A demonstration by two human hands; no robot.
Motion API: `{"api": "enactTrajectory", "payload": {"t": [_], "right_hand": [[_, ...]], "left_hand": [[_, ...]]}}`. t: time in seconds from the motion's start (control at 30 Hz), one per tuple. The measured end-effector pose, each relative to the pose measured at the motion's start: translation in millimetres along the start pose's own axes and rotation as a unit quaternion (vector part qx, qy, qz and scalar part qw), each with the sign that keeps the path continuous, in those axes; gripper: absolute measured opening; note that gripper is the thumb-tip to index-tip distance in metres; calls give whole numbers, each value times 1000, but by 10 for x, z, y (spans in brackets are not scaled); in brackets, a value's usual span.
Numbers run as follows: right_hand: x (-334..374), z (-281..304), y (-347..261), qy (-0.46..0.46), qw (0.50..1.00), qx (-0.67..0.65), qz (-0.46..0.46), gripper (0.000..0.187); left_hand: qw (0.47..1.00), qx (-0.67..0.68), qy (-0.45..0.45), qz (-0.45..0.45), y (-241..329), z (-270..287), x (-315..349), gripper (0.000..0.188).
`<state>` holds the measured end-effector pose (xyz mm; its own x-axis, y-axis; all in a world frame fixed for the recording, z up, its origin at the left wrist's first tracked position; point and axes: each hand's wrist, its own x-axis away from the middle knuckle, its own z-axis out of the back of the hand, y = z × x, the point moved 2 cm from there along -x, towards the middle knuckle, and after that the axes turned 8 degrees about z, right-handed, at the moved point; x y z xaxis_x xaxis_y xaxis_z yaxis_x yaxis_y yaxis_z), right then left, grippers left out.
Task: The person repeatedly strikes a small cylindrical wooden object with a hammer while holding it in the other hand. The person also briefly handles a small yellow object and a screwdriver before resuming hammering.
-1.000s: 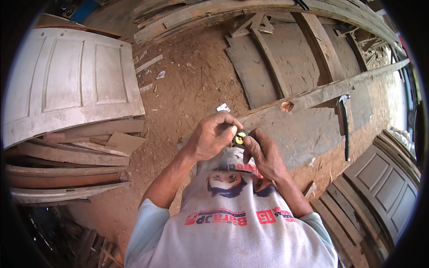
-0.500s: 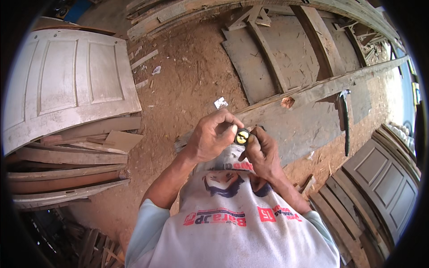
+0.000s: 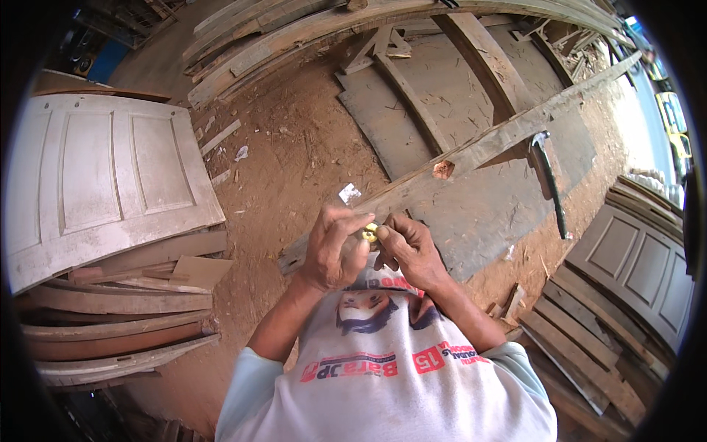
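Just beyond my shirt front, both hands meet at a small round yellow thing with dark markings (image 3: pixel 370 233), too small and covered to name. The fingertips and thumb of my left hand (image 3: pixel 329 249) pinch it from the left. From the right, my right hand (image 3: pixel 414 254) has its thumb and bent index finger on its edge, the other fingers curled under. Some of the thing is hidden behind the fingers. Past the hands, a long wooden plank (image 3: pixel 501 132) runs diagonally, and a hammer with a black handle (image 3: pixel 549 180) lies against its near side.
A pale panelled door (image 3: pixel 158 155) lies at the left above stacked boards (image 3: pixel 125 303). At the right, a brown panelled door (image 3: pixel 633 258) rests beside more planks (image 3: pixel 582 331). Grey sheets (image 3: pixel 471 228) lie under the diagonal plank. A white scrap (image 3: pixel 349 194) is on the dirt floor.
Both hands have shifted a little left with the round thing. It has turned: its dark rim shows less and more yellow shows. My view has turned slightly.
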<state>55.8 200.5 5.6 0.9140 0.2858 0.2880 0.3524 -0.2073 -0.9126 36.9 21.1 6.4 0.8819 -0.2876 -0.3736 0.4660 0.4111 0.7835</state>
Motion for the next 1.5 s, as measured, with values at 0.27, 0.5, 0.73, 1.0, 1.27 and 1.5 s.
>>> {"api": "enactTrajectory", "payload": {"t": [0.27, 0.5, 0.73, 1.0, 1.27, 1.5], "right_hand": [[37, 102, -31, 50, 994, 89, 44, 34], [-43, 108, 5, 37, 979, 171, 100, 30], [-136, 110, -268, -24, 994, 105, 36, 26], [-247, 160, -339, -70, 991, 105, 34, 25], [-454, 305, -463, -169, 974, 151, 10, 22], [-474, 217, -809, -229, 887, 390, 98, 21]], "left_hand": [[999, -35, 24, -5, 73, -8, 35, 45], [998, -23, 54, 30, 163, -29, 63, 34], [992, -4, 99, 73, 146, -90, 82, 26], [954, 162, 50, 247, 194, -16, 62, 18], [930, 189, -48, 311, 220, 189, -31, 19], [961, 9, -48, 273, 393, 247, -108, 15]]}}
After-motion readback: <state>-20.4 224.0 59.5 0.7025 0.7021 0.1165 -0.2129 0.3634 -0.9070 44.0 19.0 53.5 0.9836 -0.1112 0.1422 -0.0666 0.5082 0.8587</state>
